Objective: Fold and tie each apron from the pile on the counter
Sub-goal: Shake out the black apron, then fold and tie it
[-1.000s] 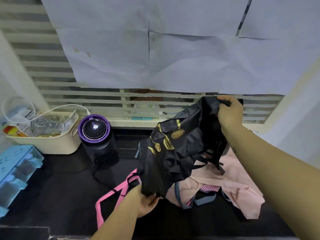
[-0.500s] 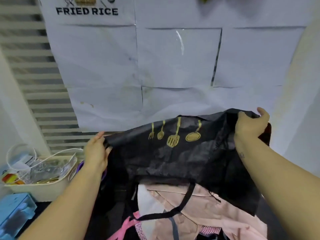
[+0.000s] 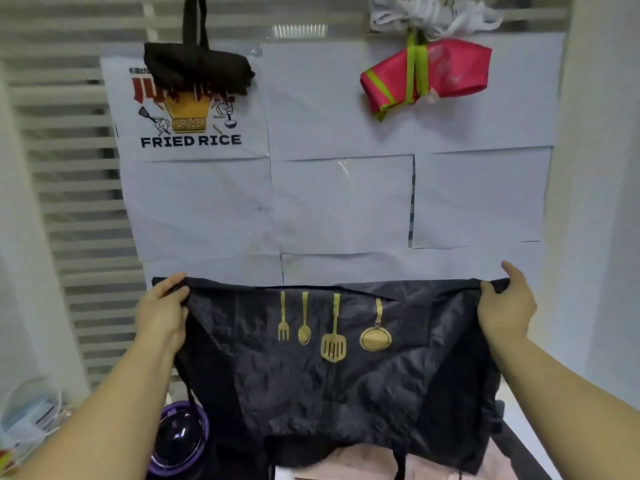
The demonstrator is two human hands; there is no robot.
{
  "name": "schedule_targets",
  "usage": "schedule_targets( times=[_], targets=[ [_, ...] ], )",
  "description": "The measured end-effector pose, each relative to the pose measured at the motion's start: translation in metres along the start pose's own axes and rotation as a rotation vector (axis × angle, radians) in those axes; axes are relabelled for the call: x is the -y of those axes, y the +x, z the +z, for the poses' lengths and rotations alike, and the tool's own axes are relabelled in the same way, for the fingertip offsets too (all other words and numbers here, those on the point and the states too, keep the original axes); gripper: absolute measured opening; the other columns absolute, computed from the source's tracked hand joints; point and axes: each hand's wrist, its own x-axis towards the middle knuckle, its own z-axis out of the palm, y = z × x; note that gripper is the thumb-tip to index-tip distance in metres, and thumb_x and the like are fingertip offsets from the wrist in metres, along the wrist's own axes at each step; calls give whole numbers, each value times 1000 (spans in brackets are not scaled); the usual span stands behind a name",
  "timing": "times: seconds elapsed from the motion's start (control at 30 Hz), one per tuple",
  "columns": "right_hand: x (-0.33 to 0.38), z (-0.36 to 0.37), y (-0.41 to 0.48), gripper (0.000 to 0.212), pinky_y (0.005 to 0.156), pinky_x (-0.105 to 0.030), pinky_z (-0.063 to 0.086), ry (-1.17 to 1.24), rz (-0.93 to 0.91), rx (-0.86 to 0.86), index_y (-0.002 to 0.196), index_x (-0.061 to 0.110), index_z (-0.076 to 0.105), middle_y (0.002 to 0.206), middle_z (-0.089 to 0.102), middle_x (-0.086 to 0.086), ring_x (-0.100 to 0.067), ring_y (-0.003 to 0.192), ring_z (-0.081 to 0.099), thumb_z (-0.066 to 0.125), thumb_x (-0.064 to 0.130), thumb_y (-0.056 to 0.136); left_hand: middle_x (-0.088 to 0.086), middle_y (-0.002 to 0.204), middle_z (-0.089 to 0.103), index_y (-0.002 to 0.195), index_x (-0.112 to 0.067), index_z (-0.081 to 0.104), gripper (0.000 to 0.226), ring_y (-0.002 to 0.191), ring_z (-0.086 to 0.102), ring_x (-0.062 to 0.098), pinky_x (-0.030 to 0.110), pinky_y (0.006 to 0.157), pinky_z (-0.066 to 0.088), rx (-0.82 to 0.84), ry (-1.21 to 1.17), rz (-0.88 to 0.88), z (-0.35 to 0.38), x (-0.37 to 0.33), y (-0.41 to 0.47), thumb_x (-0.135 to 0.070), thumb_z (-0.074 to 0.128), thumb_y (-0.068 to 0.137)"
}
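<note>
**Black cloth stretched wide, first fold pending**

Black apron hangs flat between the two hands, gold utensil print facing us. Left hand is clamped on one top corner with its fingers curled over the edge. Right hand pinches the other top corner, thumb lifted free above the cloth. The hem drops below both hands, over the pink apron on the counter. A purple-rimmed appliance sits below the left hand.

Step in hand, as we judge it: squaring the apron before the first fold.
- We should keep the top edge level and taut. There is a crease near the right hand, so a light outward pull should clear it.
- We should let the ties hang free below the hands and not trap them inside the fold.
- Bringing corner to corner would halve the apron lengthwise.

Difference from half a second ago: the top edge sagged and the cloth was rumpled near the right hand, but now it is drawn straight. The hands are wider apart. Our view has tilted up, and a black bundle and a red bundle now show hanging high above the hands.
</note>
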Motion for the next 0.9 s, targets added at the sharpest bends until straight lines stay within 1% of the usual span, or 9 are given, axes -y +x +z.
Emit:
schedule_targets(
  times=[0.1, 0.23, 0.33, 0.4, 0.53, 0.63, 0.7, 0.77, 0.9],
  targets=[
    [3, 2, 15, 45, 64, -31, 38, -238, -163, 98, 143, 15, 39, 72, 50, -10, -26, 67, 47, 40, 6, 99, 8, 118, 59, 128, -14, 58, 37, 93, 61, 18, 26, 84, 50, 60, 86, 67, 2, -9, 7, 1, 49, 96],
    [8, 10, 31, 35, 53, -31, 34, -377, -218, 153, 131, 13, 50, 82, 58, -16, -28, 65, 49, 37, 8, 99, 0, 127, 47, 145, -16, 39, 52, 110, 52, 17, 31, 97, 45, 86, 110, 107, 11, -17, 9, -1, 51, 96],
    [18, 18, 42, 28, 68, -37, 53, 11, 101, 187, 116, 9, 63, 108, 62, -15, -28, 78, 54, 40, 8, 99, 2, 129, 51, 140, -19, 47, 48, 108, 57, 21, 30, 95, 46, 49, 123, 117, 10, -20, 15, -2, 52, 95],
    [24, 20, 43, 21, 54, -24, 55, 362, 356, 223, 113, 13, 64, 95, 60, -8, -21, 67, 54, 49, 12, 98, 8, 128, 57, 129, -25, 58, 42, 110, 59, 24, 32, 96, 48, 12, 138, 116, 6, -21, 21, -3, 54, 94],
    [33, 14, 47, 32, 67, -20, 50, 573, 362, 414, 118, 6, 62, 83, 61, -6, -15, 73, 58, 58, -4, 89, 7, 120, 58, 119, -26, 63, 40, 108, 58, 25, 33, 96, 47, 28, 262, 157, 4, -25, 21, 1, 51, 93],
    [39, 6, 44, 39, 59, -13, 47, 250, 224, 542, 116, 5, 64, 87, 61, -10, -17, 69, 53, 55, -15, 84, 6, 122, 58, 120, -24, 64, 41, 112, 56, 26, 31, 94, 45, 48, 472, 226, 4, -29, 18, 2, 50, 92],
    [36, 4, 46, 36, 76, -18, 48, -26, 80, 487, 115, 3, 66, 104, 65, -14, -22, 83, 57, 59, -12, 83, 7, 125, 59, 121, -17, 64, 35, 115, 55, 27, 28, 93, 41, 60, 616, 279, 3, -32, 15, 0, 53, 92],
    [29, 4, 52, 29, 90, -27, 43, -212, -29, 416, 112, 2, 68, 113, 66, -14, -27, 101, 58, 64, -4, 84, 8, 124, 61, 117, -11, 67, 28, 117, 54, 28, 27, 92, 37, 42, 719, 331, 2, -33, 16, -4, 58, 91],
    [19, 7, 51, 20, 80, -30, 40, -601, -95, 330, 102, 11, 72, 113, 64, -14, -33, 106, 54, 61, 23, 91, 14, 115, 65, 103, -7, 71, 17, 110, 56, 32, 32, 85, 39, -34, 879, 372, -3, -29, 20, -16, 63, 91]
  ],
)
